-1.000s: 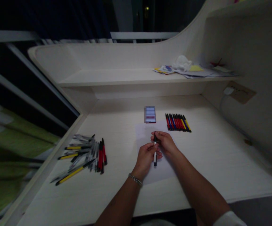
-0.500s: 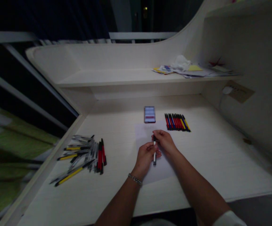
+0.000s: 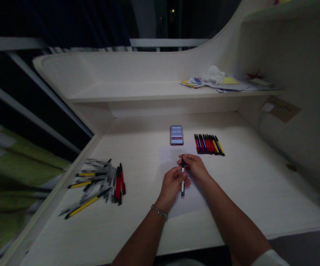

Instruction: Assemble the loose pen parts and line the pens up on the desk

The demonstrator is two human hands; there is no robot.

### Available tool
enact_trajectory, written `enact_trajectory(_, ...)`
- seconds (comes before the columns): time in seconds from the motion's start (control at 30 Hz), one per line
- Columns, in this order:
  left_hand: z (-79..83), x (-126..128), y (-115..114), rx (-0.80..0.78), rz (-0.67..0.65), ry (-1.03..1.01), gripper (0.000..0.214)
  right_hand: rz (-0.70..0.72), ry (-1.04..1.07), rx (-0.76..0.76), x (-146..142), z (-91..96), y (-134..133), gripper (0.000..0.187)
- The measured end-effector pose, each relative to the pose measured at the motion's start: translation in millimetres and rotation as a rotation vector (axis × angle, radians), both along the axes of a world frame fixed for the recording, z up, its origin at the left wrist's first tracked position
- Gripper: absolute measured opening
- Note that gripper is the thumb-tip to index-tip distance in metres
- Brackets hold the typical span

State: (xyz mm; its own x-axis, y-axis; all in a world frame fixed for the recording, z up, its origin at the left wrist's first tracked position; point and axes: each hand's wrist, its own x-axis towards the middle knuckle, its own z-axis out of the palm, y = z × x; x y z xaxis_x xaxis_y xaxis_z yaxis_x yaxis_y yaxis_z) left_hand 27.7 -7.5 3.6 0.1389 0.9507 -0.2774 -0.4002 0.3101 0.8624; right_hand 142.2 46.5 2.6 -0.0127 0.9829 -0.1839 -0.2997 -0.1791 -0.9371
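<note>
A white pen with a black cap [image 3: 182,189] is held upright in view, over a sheet of white paper [image 3: 176,210]. My left hand [image 3: 173,181] pinches its white barrel around the middle. The fingers of my right hand [image 3: 193,165] are closed on the black cap at the upper end, which they partly cover. Beyond the hands, a phone with a lit screen [image 3: 176,135] lies at the paper's far edge. To its right is a neat row of red, blue and yellow pens with black caps [image 3: 209,144].
On the left of the desk [image 3: 145,229] lies a loose pile of clear and yellow pens [image 3: 93,184], with red pens [image 3: 118,184] beside it. Papers [image 3: 237,87] and crumpled tissue [image 3: 214,75] rest on the back shelf. A plug with a cable [image 3: 268,107] is at the right wall.
The right hand's fingers have shifted slightly on the cap, and more black shows below them. Both hands still hold the pen in nearly the same place.
</note>
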Motion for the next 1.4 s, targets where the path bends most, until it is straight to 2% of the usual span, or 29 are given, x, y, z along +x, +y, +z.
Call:
enact_trajectory(0.17, -2.1, 0, 0, 0.02, -0.002, 0.002, 0.052, -0.065, -0.09, 0.036, 1, -0.8, 1, 0.043)
enact_trajectory(0.3, -4.4, 0, 1, 0.022, -0.011, 0.008, 0.049, 0.006, -0.032, -0.015, 2, -0.7, 2, 0.046)
enact_trajectory(0.47, -6.4, 0, 3, 0.021, -0.005, 0.019, 0.05, -0.068, -0.133, 0.029, 3, -0.2, 2, 0.043)
enact_trajectory(0.63, -5.9, 0, 3, 0.023, -0.013, 0.02, 0.049, 0.027, -0.087, 0.01, 5, -0.6, 1, 0.044)
enact_trajectory(0.8, -4.2, -2, 2, 0.03, -0.012, 0.025, 0.051, -0.059, -0.158, 0.061, 6, 0.7, 2, 0.042)
enact_trajectory(1.0, -6.7, -1, 0, 0.042, -0.039, 0.059, 0.048, -0.085, -0.148, 0.03, 10, 8.0, 3, 0.044)
enact_trajectory(1.13, 1.9, 2, -5, 0.022, -0.044, 0.1, 0.043, -0.116, -0.185, 0.017, 15, 19.2, 4, 0.046)
enact_trajectory(1.27, 12.1, -1, -15, 0.002, -0.053, 0.114, 0.04, -0.145, -0.123, 0.01, 20, 29.2, 9, 0.047)
enact_trajectory(1.4, 10.4, -11, -29, -0.037, -0.024, 0.102, 0.042, -0.165, -0.18, 0.047, 19, 25.2, 18, 0.044)
